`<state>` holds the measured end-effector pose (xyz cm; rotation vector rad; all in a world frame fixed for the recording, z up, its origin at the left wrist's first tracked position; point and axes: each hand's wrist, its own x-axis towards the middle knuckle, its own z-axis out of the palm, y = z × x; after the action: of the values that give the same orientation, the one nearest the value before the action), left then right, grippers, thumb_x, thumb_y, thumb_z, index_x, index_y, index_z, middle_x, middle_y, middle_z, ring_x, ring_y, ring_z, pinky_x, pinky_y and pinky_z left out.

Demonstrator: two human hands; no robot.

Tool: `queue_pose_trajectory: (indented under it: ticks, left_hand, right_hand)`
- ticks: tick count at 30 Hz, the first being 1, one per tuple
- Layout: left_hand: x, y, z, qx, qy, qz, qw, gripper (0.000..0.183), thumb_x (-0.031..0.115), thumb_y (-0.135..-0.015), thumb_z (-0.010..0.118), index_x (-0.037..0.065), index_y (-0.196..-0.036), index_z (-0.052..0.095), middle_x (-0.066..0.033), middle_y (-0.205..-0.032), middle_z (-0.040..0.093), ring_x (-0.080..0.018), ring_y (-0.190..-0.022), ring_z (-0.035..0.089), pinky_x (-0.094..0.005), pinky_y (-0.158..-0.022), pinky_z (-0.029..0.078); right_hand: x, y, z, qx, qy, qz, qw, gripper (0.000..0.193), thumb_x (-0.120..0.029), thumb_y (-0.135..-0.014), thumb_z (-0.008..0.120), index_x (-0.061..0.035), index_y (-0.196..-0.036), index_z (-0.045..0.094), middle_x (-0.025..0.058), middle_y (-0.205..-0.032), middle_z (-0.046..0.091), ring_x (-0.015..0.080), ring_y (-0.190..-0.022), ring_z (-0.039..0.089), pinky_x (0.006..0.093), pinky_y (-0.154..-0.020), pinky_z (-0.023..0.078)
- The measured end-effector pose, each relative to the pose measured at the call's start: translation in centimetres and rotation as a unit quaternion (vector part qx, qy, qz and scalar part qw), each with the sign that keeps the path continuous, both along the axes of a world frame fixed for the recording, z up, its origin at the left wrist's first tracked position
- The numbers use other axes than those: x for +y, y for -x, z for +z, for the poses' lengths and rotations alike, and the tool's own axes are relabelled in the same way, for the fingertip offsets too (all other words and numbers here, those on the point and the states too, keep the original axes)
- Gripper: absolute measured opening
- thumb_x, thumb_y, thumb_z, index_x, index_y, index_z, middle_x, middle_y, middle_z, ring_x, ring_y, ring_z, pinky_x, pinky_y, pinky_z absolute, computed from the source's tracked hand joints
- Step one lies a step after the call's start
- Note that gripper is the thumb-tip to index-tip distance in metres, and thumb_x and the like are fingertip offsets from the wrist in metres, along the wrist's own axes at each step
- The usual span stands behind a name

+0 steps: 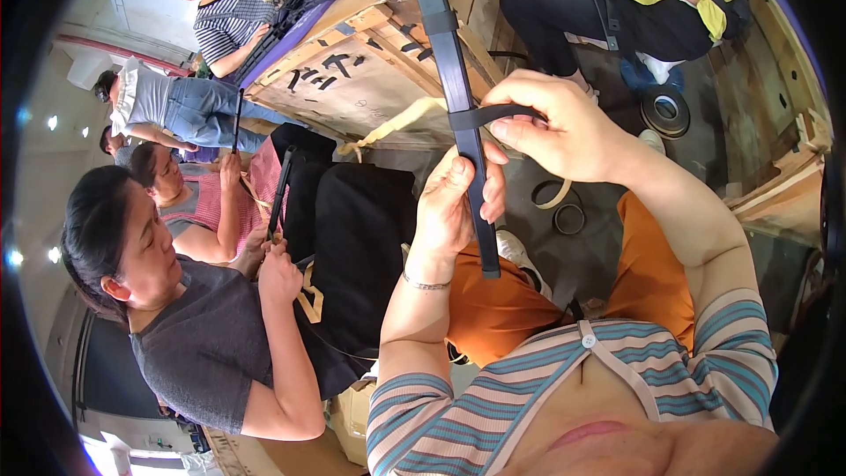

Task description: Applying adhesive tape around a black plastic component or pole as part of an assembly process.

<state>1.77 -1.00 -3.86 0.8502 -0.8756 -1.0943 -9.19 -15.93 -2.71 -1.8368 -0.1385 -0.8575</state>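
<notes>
My left hand (451, 203) is wrapped around a long dark flat strip (443, 35) that runs up and away from my lap. Just above it my right hand (555, 128) pinches a band of black tape (480, 115) that loops around the strip. The strip's lower end (489, 256) pokes out below my left hand, over my orange trousers. A thin bracelet sits on my left wrist.
A wooden crate (352, 70) with painted marks lies ahead. Tape rolls (568, 216) and a larger black reel (665, 110) lie on the floor. A person in a grey shirt (211, 344) sits close on my left handling a similar strip (280, 189). Others sit behind.
</notes>
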Motion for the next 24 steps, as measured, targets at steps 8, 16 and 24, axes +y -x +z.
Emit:
queue_pose_trajectory:
  ticks: [8, 16, 24]
  left_hand:
    - [0.2, 0.1, -0.3, -0.037, -0.026, 0.043, 0.998, 0.041, 0.037, -0.092, 0.042, -0.004, -0.096, 0.047, -0.0045, -0.059, 0.041, -0.01, -0.042, 0.034, -0.0227, -0.039, 0.029]
    - [0.6, 0.1, 0.1, 0.102, 0.0, -0.022, 0.995, 0.042, 0.038, -0.092, 0.042, -0.003, -0.091, 0.047, -0.0015, -0.055, 0.037, -0.0081, -0.039, 0.03, -0.0223, -0.036, 0.024]
    - [1.1, 0.8, 0.8, 0.088, 0.057, -0.188, 0.977, 0.046, 0.039, -0.089, 0.047, -0.007, -0.083, 0.05, -0.0033, -0.052, 0.039, -0.0087, -0.035, 0.03, -0.0224, -0.032, 0.022]
  right_hand:
    - [0.7, -0.5, 1.0, 0.05, 0.031, -0.045, 0.997, 0.01, -0.005, -0.083, 0.049, 0.0009, -0.08, 0.057, 0.0066, -0.057, 0.057, 0.0129, -0.052, 0.057, 0.0272, -0.05, 0.042]
    - [1.9, -2.8, 0.3, 0.006, -0.108, 0.034, 0.994, 0.013, -0.004, -0.083, 0.047, 0.0034, -0.078, 0.056, 0.0068, -0.053, 0.055, 0.0098, -0.048, 0.053, 0.025, -0.047, 0.04]
    - [3.2, -4.2, -0.4, 0.079, -0.282, 0.111, 0.95, 0.024, -0.022, -0.088, 0.051, -0.0006, -0.092, 0.061, -0.0054, -0.066, 0.047, 0.0017, -0.06, 0.041, 0.018, -0.053, 0.033]
